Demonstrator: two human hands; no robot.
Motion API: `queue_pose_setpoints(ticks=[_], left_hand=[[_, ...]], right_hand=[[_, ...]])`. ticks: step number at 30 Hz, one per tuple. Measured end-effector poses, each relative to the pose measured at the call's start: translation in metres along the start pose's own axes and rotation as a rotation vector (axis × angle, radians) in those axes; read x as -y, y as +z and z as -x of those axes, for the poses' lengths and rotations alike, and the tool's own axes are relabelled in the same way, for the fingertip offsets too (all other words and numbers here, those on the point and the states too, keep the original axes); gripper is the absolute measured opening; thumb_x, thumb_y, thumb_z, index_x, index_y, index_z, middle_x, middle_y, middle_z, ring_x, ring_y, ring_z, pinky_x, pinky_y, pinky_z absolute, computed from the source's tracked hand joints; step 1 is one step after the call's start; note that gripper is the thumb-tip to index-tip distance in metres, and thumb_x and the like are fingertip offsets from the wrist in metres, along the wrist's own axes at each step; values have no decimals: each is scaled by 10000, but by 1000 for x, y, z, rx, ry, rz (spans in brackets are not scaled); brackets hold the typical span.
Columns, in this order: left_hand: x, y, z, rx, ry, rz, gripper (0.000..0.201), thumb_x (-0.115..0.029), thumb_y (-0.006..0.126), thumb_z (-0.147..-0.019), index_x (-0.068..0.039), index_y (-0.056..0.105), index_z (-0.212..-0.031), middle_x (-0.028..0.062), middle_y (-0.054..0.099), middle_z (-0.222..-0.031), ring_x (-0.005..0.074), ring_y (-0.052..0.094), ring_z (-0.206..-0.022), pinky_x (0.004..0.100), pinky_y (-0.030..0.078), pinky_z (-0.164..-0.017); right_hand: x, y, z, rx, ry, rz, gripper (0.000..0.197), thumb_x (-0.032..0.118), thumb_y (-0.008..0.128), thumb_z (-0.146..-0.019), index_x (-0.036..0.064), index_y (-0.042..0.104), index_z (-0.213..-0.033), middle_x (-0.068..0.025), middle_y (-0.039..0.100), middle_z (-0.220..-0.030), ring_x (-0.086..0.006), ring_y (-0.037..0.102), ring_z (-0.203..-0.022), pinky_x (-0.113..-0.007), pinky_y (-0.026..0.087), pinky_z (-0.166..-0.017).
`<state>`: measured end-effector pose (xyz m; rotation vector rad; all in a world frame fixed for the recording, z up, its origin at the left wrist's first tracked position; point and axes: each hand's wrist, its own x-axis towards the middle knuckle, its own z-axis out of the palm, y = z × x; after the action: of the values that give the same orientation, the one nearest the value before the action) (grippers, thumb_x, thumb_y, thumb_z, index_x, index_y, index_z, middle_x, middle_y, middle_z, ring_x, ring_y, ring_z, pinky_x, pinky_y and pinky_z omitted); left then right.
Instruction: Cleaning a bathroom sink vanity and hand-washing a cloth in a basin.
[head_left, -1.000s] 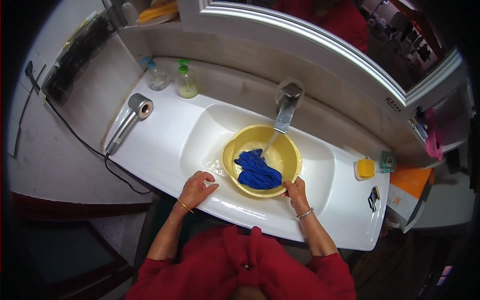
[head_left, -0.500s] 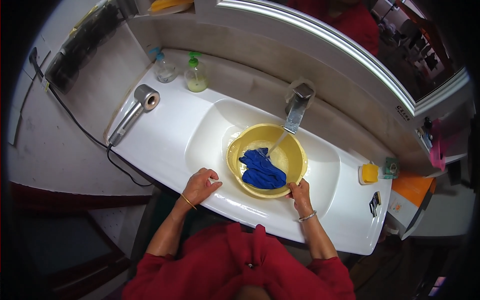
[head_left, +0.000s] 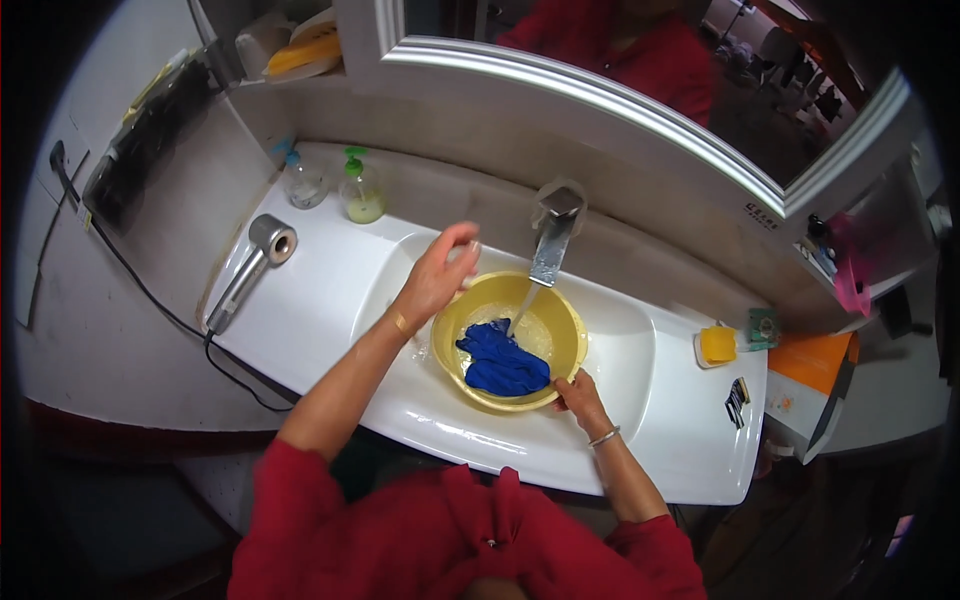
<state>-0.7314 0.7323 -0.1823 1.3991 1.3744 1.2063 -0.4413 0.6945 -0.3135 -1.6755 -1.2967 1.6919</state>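
Observation:
A yellow plastic basin point(head_left: 565, 318) sits in the white sink point(head_left: 640, 330) under a metal tap point(head_left: 553, 230) that runs water into it. A blue cloth point(head_left: 500, 362) lies wet inside the basin. My right hand point(head_left: 578, 392) grips the basin's near rim. My left hand point(head_left: 437, 275) is raised over the sink's left side, fingers loosely apart, holding nothing, between the basin's far-left rim and the tap.
A grey hair dryer point(head_left: 250, 265) with a black cord lies on the left of the counter. Two pump bottles point(head_left: 340, 185) stand at the back left. A yellow sponge point(head_left: 717, 345) and small items sit at the right. A mirror point(head_left: 640, 70) hangs behind.
My left hand has lifted off the counter's front edge and moved up toward the tap. My right hand has stayed on the basin rim. The head has come closer to the sink.

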Motion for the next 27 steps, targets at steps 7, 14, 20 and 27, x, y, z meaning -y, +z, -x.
queue_pose_setpoints(ticks=[7, 14, 20, 27], left_hand=[[-11, 56, -136, 36, -390, 180, 599, -484, 474, -868, -109, 333, -1312, 84, 416, -1262, 219, 587, -908, 334, 520, -682], [-15, 45, -173, 127, 261, -415, 187, -117, 556, -778, -36, 610, -938, 31, 603, -841, 116, 532, -724, 241, 451, -655], [-60, 29, -135, 227, 319, -72, 211, -124, 537, -798, 5, 594, -955, 43, 596, -854, 112, 521, -743, 252, 444, -711], [-17, -7, -121, 68, 374, -551, 349, -205, 583, -757, -48, 590, -1068, 116, 577, -1021, 209, 549, -896, 300, 460, -768]], right_hand=[[0, 0, 6, -3, -60, -16, 371, 199, 580, -844, -28, 434, -1099, -98, 600, -710, -134, 591, -549, -243, 496, -489], [4, -2, 13, 29, -60, -24, 386, 167, 561, -853, -44, 422, -1145, -95, 601, -770, -125, 598, -607, -228, 487, -526], [-1, -10, 8, 1, -80, 19, 327, 161, 590, -832, -55, 467, -1044, -91, 594, -709, -132, 608, -571, -241, 501, -494], [1, -10, 7, 61, -53, 52, 277, 152, 553, -852, -35, 500, -1049, -73, 607, -760, -114, 613, -617, -223, 492, -531]])
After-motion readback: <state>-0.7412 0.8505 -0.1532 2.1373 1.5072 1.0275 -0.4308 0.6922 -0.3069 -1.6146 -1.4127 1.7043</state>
